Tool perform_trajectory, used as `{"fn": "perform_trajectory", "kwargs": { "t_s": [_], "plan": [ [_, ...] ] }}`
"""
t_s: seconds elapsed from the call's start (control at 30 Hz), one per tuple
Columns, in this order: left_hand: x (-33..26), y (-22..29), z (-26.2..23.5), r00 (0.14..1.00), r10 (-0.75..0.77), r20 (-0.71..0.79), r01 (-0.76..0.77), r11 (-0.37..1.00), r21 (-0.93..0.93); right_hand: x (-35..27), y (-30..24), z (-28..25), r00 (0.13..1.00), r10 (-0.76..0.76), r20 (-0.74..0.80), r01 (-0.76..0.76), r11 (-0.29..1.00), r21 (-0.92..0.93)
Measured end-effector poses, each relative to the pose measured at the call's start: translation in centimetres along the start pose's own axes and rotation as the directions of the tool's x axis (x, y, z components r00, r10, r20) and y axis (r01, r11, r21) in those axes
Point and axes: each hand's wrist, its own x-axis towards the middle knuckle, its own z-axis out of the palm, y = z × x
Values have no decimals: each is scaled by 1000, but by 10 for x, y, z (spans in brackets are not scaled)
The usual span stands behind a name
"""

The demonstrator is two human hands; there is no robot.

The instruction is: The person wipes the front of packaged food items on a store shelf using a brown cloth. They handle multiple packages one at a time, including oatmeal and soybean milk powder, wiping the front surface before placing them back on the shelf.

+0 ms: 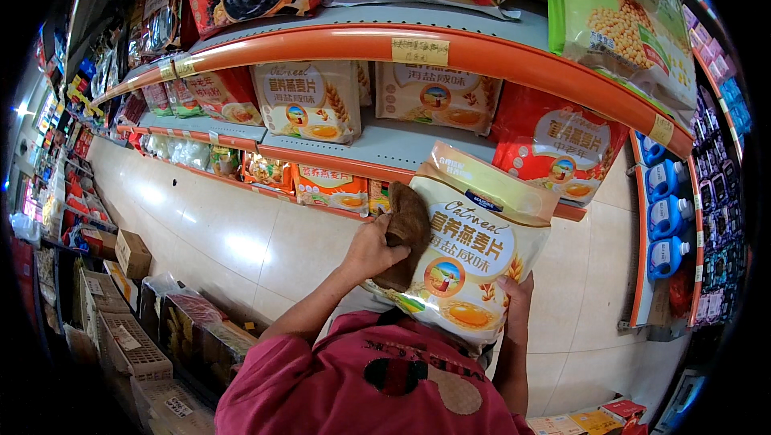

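In my right hand (516,300) is a large cream-coloured bag of oatmeal (474,246), gripped at its lower right side with the thumb on its front. The bag leans upright before my chest, its clear top edge slanting toward the shelf. A brown cloth (407,238) is bunched in my left hand (373,250), whose fingers are closed on it. The cloth lies against the bag's left edge.
Ahead runs a shelf with orange edges (321,37). Cream oatmeal bags (309,102) and a red bag (562,146) stand on its middle level. Blue jugs (663,218) line the right. Plastic crates (132,347) and cardboard boxes (132,252) sit at the left.
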Motion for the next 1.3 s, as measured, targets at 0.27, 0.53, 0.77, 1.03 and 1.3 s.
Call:
{"fn": "perform_trajectory", "kwargs": {
  "t_s": [0.27, 0.53, 0.77, 1.03, 1.3],
  "plan": [
    [6, 1, 11, 843, 515, -154, -425, 815, 394, -5, -10, 11, 1000, 13, 19, -14, 996, 90],
    [25, 2, 1, 812, 547, 204, -561, 637, 529, -3, -7, 9, 1000, -12, 2, 12, 998, 67],
    [10, -18, 8, 927, 375, 17, -366, 892, 266, -3, -5, 6, 1000, -12, 1, 12, 1000, 24],
    [9, -8, 9, 915, 296, -274, -356, 913, -200, -1, -11, 16, 1000, -4, 13, 3, 997, 78],
    [-25, 45, 67, 561, 700, 442, -818, 552, 165, 5, 3, 0, 999, 0, 50, 1, 1000, -28]
  ]
}}
